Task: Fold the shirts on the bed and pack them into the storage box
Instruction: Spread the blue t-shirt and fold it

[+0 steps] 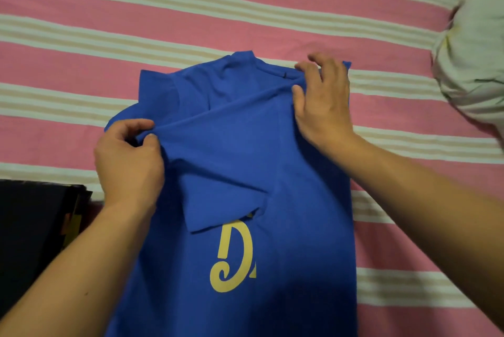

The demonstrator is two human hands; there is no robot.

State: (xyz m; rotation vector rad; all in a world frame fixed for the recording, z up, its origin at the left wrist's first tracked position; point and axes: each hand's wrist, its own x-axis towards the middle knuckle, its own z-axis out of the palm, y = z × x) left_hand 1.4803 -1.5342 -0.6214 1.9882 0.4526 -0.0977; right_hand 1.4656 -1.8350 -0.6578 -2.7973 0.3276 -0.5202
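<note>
A blue shirt (300,214) with a yellow printed letter lies on the pink-and-white striped bed (136,22), collar end away from me. Its right side is folded over the middle, and a sleeve lies folded down across the print. My left hand (128,159) pinches the folded edge at the shirt's left side. My right hand (321,102) pinches the same edge near the collar at the right shoulder, thumb under the fabric ridge. The edge is pulled taut between both hands.
A dark object (35,227) with yellow marks sits at the bed's lower left edge; I cannot tell what it is. A pale floral pillow (474,50) lies at the right. Striped sheet stretches beyond the shirt.
</note>
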